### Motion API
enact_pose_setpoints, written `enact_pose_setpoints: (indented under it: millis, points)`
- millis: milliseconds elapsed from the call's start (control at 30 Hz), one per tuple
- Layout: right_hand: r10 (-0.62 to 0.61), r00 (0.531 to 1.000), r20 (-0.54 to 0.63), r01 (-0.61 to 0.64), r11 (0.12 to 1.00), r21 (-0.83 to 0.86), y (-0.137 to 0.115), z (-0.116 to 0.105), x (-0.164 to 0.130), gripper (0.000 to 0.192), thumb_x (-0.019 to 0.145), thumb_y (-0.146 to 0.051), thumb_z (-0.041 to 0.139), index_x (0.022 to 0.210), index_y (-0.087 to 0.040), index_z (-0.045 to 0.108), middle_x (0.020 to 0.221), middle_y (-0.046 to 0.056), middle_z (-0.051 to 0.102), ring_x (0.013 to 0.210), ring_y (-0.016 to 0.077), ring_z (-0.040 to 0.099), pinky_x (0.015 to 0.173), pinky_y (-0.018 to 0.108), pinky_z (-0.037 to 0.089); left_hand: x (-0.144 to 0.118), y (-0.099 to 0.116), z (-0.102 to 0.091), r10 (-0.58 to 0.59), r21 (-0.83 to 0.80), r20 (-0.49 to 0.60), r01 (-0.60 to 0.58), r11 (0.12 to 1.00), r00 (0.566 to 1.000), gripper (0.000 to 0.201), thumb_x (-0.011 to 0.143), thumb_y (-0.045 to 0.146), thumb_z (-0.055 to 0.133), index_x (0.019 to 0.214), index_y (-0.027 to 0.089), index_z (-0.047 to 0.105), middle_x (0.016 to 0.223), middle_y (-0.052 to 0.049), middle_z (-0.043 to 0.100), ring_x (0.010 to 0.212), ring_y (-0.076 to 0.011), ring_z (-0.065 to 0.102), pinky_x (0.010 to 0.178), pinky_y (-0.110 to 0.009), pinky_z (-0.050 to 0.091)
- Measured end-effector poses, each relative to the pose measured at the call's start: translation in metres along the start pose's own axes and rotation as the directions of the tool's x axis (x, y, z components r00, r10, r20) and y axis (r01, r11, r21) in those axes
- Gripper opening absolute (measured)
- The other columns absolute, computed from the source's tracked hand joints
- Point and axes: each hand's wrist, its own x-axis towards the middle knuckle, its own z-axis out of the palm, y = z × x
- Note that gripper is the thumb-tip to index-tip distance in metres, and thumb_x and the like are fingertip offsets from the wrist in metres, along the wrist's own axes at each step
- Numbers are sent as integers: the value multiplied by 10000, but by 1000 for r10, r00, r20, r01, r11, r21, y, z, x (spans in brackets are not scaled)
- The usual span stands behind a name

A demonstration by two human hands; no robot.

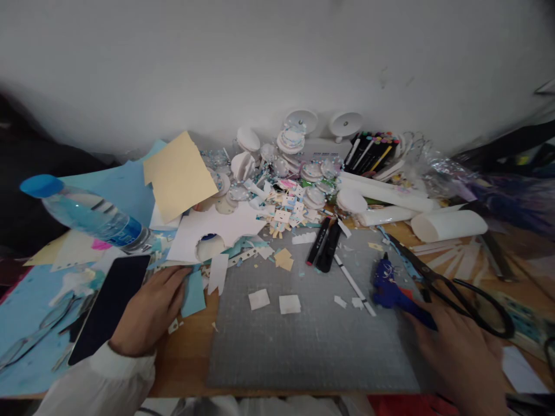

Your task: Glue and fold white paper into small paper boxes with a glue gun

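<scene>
Your right hand [463,352] is closing its fingers around the handle of the blue glue gun [388,287], which is lying on the right edge of the grey cutting mat [312,341] with its nozzle pointing away from you. Your left hand [150,309] is resting flat on the desk [186,358], fingers released and spread, their tips touching a blue paper scrap [193,294] just beside the dark phone [108,306].

The likeliest trouble is sitting right beside your grip: the black scissors [455,289] are lying just beyond the gun, their loops near your knuckles, so lifting carelessly could be dragging them along or nicking you. If the nozzle is hot, which I cannot tell, the small white paper squares [277,301] on the mat and the white stick [353,283] next to the gun are near enough to be catching glue.

To the left, a water bottle [87,214] is lying tilted on the paper piles above the phone; a nudge from your sleeve could be sending it rolling. Two black markers [324,245] are lying at the mat's far edge, white rolls [451,224] are crowding the far right, and a heap of white discs and paper cuttings [286,173] is filling the back against the wall, leaving little room for reaching.
</scene>
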Motion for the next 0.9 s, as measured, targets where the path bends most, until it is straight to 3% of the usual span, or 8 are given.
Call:
enact_pose_setpoints:
  millis: [167,233,300,467,567,667,800,900]
  points:
    - [-1,1000,-8,0,999,-33,-7,-18,7,274,881,-346,441,1085,-210,565,1028,173,635,819,358,605,674,492,437,1,20,-18,-73,-104,-61,67,992,995,329,948,336,413,1231,212,526,1059,-85,686,891,-233,679,786,-326,516]
    - [22,996,-84,-20,999,25,-17,-32,14,288,872,-327,446,1088,-187,574,1090,177,620,881,369,596,718,501,438,4,32,-22,-69,-167,-83,54,985,994,329,945,337,445,1239,209,515,958,-62,692,796,-199,675,725,-291,510]
    - [-45,985,-168,72,985,155,-30,-42,21,256,866,-297,446,1050,-188,586,1083,152,627,920,345,595,763,491,442,10,44,-21,-22,-225,-88,1,974,996,287,939,307,473,1201,207,536,877,-39,679,742,-174,657,692,-269,497]
    - [-362,912,-192,410,787,462,-89,-47,33,219,858,-200,494,1037,-236,616,1065,83,652,945,258,596,775,417,439,29,76,-10,178,-340,-82,-196,920,981,174,929,159,470,1031,197,606,911,-52,657,850,-181,623,757,-288,486]
    - [-495,856,-146,485,674,557,-133,-48,39,280,869,-185,528,1135,-230,601,1139,76,643,1022,248,579,836,416,457,36,91,-4,276,-365,-28,-267,892,961,167,915,139,482,989,189,622,945,-65,654,868,-196,605,789,-323,492]
    - [-562,821,-98,491,610,621,-164,-52,42,333,868,-153,519,1194,-195,569,1160,88,639,1053,255,573,872,435,481,38,96,0,301,-365,7,-278,889,954,174,907,135,486,1001,186,623,970,-70,655,886,-205,600,805,-343,502]
    - [-563,822,-90,467,575,672,-166,-50,39,339,877,-120,481,1197,-201,558,1174,81,630,1067,234,573,894,420,494,39,89,1,263,-359,-2,-246,900,965,194,910,130,462,1000,189,623,977,-71,652,901,-201,602,824,-342,507]
    - [-475,873,-111,425,629,651,-144,-35,32,374,899,-137,455,1258,-223,515,1207,86,599,1107,234,553,917,426,478,40,78,0,241,-334,-34,-238,912,970,214,897,119,459,1009,191,626,995,-75,654,920,-203,610,837,-340,509]
